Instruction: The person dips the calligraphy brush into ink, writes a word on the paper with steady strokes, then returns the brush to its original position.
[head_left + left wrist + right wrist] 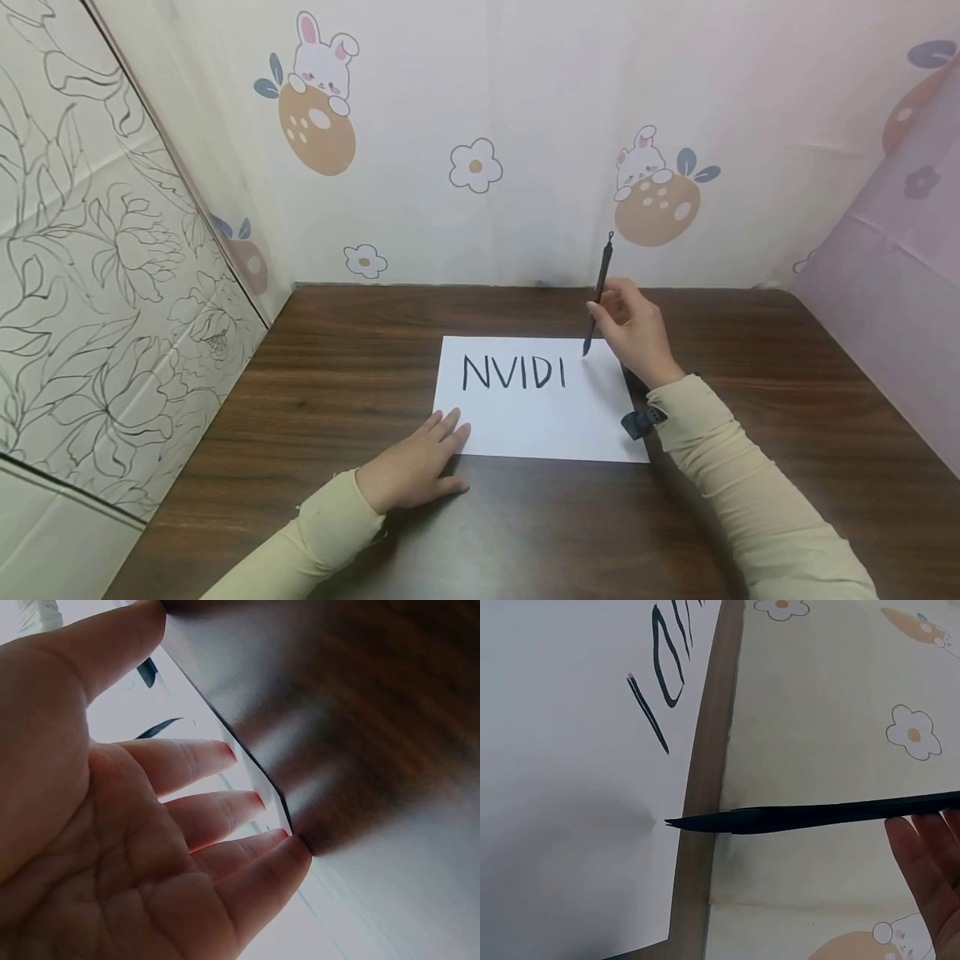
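A white sheet of paper [540, 425] lies on the table, bearing the dark brushed letters "NVIDI" [513, 372]. My right hand [633, 325] pinches a slim black writing brush [600, 279] between thumb and fingers, gripping it well above the tip. Its pointed tip hangs just over the paper's upper right part, right of the last stroke; in the right wrist view the brush [772, 819] looks slightly apart from the paper [562, 825]. With fingers spread, my left hand [420, 462] rests on the paper's lower left corner, the thumb on the wood.
The dark wooden table [337, 358] runs back to a wall covering [555, 83] printed with rabbits and flowers. A floral-line panel [112, 233] stands along the left, a pinkish covering [892, 242] along the right. A black device [641, 422] is strapped at my right wrist.
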Tool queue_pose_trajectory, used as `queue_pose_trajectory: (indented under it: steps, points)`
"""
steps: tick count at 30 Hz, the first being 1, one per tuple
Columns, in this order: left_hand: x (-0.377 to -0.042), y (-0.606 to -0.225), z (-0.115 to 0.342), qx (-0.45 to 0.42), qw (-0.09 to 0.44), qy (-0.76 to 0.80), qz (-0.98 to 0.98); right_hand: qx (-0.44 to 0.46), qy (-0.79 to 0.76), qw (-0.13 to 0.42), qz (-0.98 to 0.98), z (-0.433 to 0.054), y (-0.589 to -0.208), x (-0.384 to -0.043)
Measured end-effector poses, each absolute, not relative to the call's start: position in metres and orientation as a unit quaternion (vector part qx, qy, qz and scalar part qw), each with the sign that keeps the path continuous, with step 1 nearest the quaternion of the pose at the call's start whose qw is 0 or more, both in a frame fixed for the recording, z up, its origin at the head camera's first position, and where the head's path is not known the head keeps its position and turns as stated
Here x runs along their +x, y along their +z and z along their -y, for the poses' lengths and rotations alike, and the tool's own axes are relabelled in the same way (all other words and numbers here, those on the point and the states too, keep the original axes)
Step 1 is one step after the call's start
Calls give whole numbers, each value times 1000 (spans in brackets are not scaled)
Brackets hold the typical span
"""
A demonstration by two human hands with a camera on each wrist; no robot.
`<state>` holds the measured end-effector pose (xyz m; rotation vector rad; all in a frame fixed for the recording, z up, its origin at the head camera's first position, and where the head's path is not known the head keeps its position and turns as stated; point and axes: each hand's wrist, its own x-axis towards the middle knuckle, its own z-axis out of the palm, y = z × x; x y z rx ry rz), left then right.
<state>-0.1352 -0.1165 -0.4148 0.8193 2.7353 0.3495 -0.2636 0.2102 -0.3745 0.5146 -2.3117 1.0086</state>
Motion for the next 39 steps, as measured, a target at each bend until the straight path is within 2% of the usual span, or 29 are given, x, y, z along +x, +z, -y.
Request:
queue_pose_trajectory:
  steps: [39]
  points:
    - [-137,-417,117,277,136,120,-944,197,388,266,860,-205,-383,-253]
